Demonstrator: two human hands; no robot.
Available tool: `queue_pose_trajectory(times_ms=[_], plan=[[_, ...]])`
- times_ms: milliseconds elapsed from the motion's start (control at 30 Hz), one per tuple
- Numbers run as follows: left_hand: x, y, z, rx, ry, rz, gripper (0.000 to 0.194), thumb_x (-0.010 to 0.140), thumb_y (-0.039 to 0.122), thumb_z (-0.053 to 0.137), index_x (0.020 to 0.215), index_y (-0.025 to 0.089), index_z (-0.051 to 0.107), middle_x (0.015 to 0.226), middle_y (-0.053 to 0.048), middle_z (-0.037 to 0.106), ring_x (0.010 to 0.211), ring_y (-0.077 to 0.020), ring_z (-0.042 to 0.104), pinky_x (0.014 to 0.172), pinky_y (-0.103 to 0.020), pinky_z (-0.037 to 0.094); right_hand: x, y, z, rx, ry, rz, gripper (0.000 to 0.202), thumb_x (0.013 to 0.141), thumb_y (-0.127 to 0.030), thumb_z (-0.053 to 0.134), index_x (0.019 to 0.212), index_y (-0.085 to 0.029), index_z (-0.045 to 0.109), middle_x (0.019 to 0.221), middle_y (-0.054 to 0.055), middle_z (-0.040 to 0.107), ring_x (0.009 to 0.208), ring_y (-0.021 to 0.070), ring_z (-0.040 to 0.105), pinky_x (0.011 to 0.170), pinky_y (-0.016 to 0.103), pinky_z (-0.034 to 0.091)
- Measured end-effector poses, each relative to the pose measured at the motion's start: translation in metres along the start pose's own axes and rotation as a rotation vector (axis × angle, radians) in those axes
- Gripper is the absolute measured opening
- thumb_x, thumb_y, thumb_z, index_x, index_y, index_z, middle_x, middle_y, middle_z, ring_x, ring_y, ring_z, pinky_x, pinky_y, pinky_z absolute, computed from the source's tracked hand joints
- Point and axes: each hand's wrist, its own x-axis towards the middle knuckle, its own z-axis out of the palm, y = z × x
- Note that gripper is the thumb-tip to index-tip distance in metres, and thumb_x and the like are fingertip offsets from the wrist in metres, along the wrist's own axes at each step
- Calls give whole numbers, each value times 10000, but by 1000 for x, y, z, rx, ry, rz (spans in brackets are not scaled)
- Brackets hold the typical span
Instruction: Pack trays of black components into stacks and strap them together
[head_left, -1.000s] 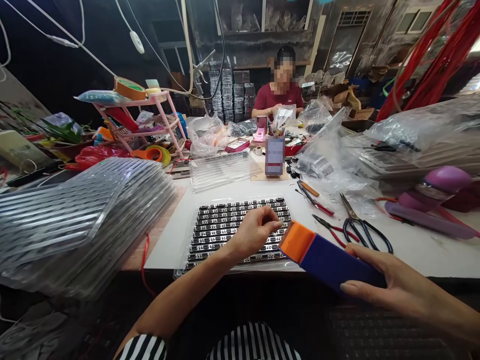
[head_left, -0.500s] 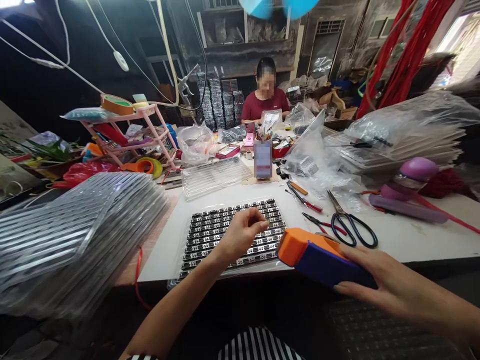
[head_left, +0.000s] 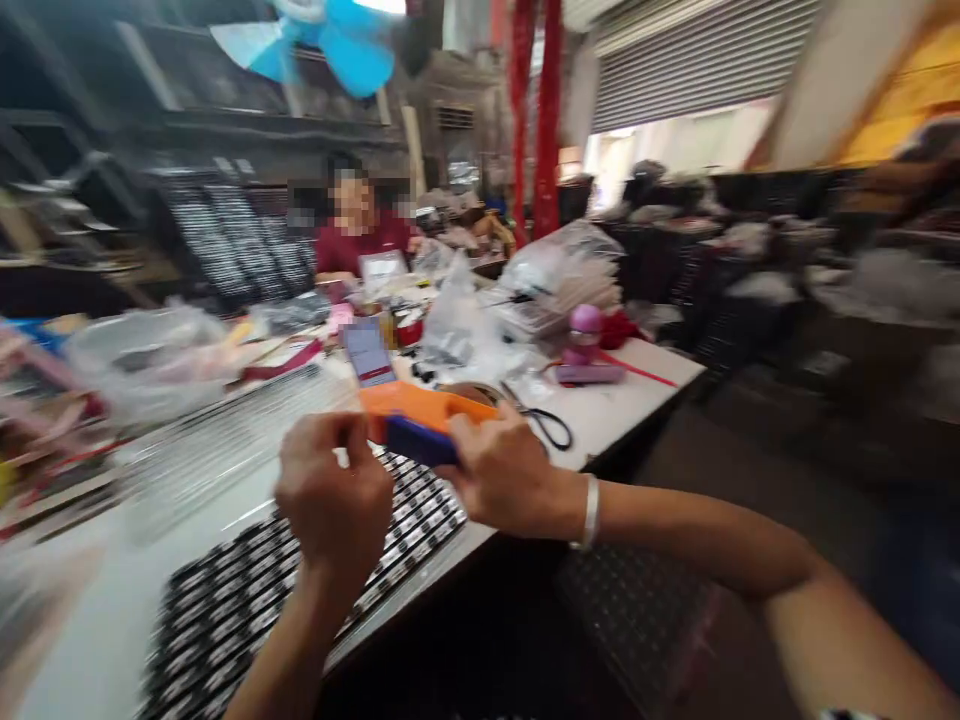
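Observation:
My right hand (head_left: 506,465) is wrapped around an orange-and-blue tape dispenser (head_left: 420,425), held above the table; part of a round roll shows at its top. My left hand (head_left: 334,485) is closed in a pinch right at the dispenser's front end. Whatever lies between those fingers is too blurred to make out. Below both hands lies a clear tray of black-and-silver metal parts in rows (head_left: 225,600), partly covered by my left hand and forearm.
Behind the tray are a clear ridged tray (head_left: 232,440) and a propped phone (head_left: 367,350). Scissors (head_left: 553,428), a purple object (head_left: 586,345) and plastic bags (head_left: 457,330) lie to the right. A person in a dark red shirt (head_left: 360,240) sits across the table.
The view has swung to the right. My hands have come together: the tape dispenser now meets my left hand's fingers, where before they were apart, with my left hand over the tray.

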Motion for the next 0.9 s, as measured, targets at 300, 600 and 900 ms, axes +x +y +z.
queue_pose_trajectory(times_ms=[300,600,900], plan=[[39,-43,-23,-216,-175,-261,133,775,342,583,791,221,636,793,-14,638,763,-202,584,701,-340,405,-48,34,14,220,282,127,216,853,-345,547,947,-152,561,838,104,648,785,247,570,770,406,421],[2,-55,-8,-899,-562,-644,239,808,337,580,899,144,686,846,-49,667,809,-141,573,762,-261,418,-86,67,28,604,-7,295,345,833,-520,536,960,-200,563,820,27,654,688,185,615,585,290,504],[-18,-53,2,-958,-703,-713,292,815,250,562,1083,175,653,1049,-78,651,1020,-188,546,899,-316,393,-90,55,17,502,9,319,369,806,-551,535,930,-207,585,780,46,661,612,191,606,515,302,488]])
